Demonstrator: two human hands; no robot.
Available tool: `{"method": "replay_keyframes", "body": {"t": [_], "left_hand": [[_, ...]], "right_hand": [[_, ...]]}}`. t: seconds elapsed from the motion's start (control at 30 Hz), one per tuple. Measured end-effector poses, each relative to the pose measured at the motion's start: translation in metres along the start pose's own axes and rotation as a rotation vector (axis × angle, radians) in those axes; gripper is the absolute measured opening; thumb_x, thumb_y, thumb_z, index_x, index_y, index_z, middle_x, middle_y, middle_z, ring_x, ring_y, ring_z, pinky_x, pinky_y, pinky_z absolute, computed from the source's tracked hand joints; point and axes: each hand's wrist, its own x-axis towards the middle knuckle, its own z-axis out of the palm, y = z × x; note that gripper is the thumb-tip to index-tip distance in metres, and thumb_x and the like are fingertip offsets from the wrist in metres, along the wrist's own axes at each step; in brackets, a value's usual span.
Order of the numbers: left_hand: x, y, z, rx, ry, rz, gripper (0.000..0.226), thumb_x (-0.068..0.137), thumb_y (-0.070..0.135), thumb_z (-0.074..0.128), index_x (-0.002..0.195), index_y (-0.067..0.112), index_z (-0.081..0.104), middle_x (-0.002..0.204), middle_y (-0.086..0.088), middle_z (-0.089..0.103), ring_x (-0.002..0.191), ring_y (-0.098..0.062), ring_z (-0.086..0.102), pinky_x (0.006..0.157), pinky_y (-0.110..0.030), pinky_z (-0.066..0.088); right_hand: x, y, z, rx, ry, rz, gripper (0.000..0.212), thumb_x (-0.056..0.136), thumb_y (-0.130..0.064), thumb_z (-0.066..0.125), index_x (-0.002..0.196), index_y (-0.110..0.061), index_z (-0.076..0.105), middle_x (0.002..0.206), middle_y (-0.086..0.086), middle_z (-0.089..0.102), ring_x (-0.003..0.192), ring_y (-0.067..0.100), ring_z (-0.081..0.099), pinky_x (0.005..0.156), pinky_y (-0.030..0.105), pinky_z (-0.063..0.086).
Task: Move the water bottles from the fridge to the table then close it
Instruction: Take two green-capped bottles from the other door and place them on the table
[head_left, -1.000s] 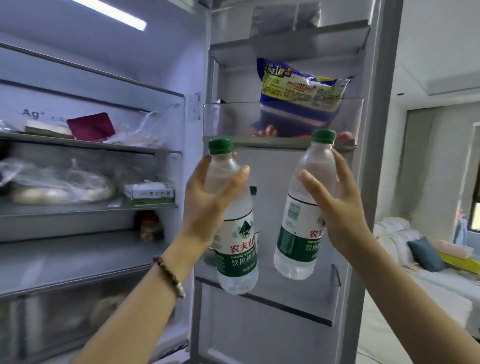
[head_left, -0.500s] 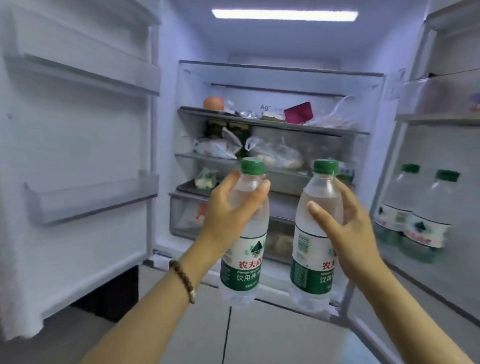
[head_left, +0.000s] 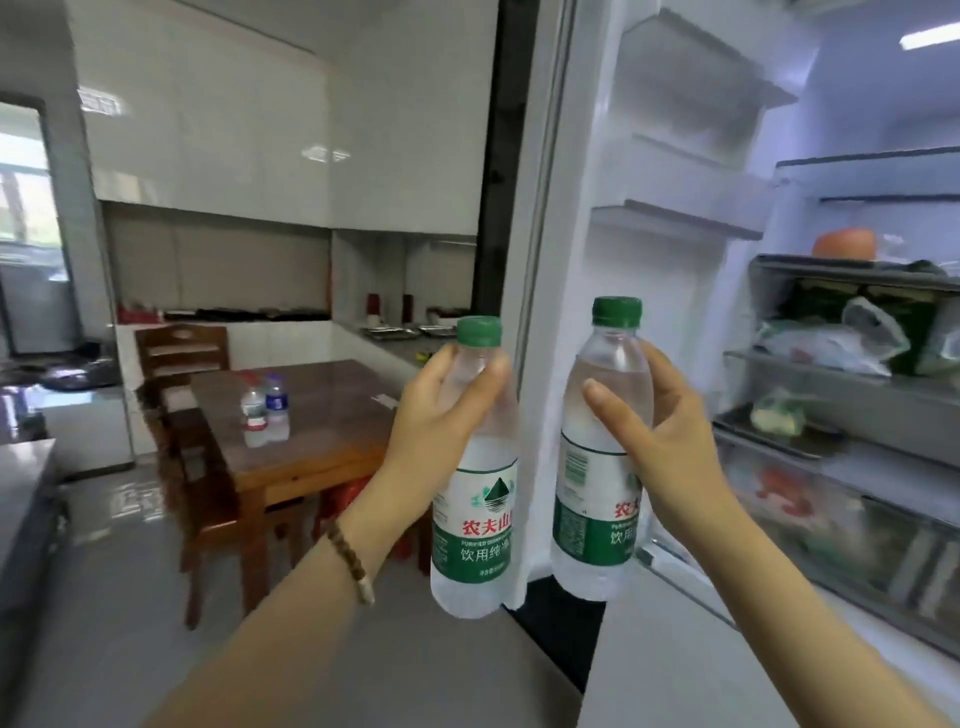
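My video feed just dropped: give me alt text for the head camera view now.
The left hand holds the left bottle and the right hand the right bottle, both green-capped water bottles, roughly upright, before the open fridge at right. At left, a wooden table carries two small bottles.

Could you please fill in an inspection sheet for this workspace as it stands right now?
Surface: wooden table, with a clear bottle and a blue-labelled bottle standing on it.
Job's things: left-hand bottle and right-hand bottle, both green-capped, roughly upright and held in the air; fridge open, its door swung wide.
Clutter: bagged food and an orange fruit on the fridge shelves.
Grippers: left hand grips one bottle's upper body; right hand grips the other likewise.
Cables: nothing seen.
Surroundings: wooden chair at the table, kitchen counter, white wall cabinets, window far left.
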Motion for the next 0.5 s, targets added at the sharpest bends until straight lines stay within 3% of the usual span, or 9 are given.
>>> {"method": "replay_keyframes", "body": {"t": [0.1,0.23,0.37,0.5], "left_hand": [[0.016,-0.013,-0.086,0.097,0.044,-0.010,0.021,0.082,0.044,0.064,0.098,0.030,0.067,0.096,0.001,0.073,0.095,-0.022,0.068,0.087,-0.038,0.053],[0.043,-0.031,-0.180,0.171,0.114,-0.022,0.022,0.083,0.045,0.061,0.099,0.031,0.067,0.095,0.005,0.073,0.097,-0.019,0.067,0.084,-0.033,0.053],[0.072,-0.060,-0.245,0.160,0.187,-0.091,0.027,0.082,0.050,0.057,0.100,0.031,0.066,0.092,0.006,0.073,0.098,-0.022,0.067,0.089,-0.041,0.053],[0.103,-0.101,-0.288,0.185,0.232,-0.108,0.026,0.077,0.053,0.058,0.094,0.034,0.067,0.094,0.002,0.073,0.095,-0.022,0.068,0.093,-0.048,0.050]], "right_hand": [[0.022,0.015,0.084,0.050,-0.004,-0.001,0.039,0.070,-0.042,0.070,0.108,-0.037,0.061,0.103,-0.010,0.071,0.095,0.004,0.067,0.078,0.019,0.054],[0.050,0.042,0.181,0.151,-0.041,0.038,0.049,0.070,-0.041,0.068,0.117,-0.031,0.060,0.107,-0.011,0.070,0.096,0.002,0.066,0.079,0.020,0.054],[0.084,0.067,0.254,0.220,-0.086,0.065,0.051,0.069,-0.037,0.070,0.118,-0.028,0.060,0.104,-0.013,0.070,0.093,-0.002,0.066,0.073,0.014,0.052],[0.122,0.102,0.307,0.258,-0.129,0.082,0.053,0.069,-0.036,0.072,0.118,-0.023,0.060,0.108,-0.007,0.070,0.098,0.004,0.066,0.080,0.020,0.054]]}}
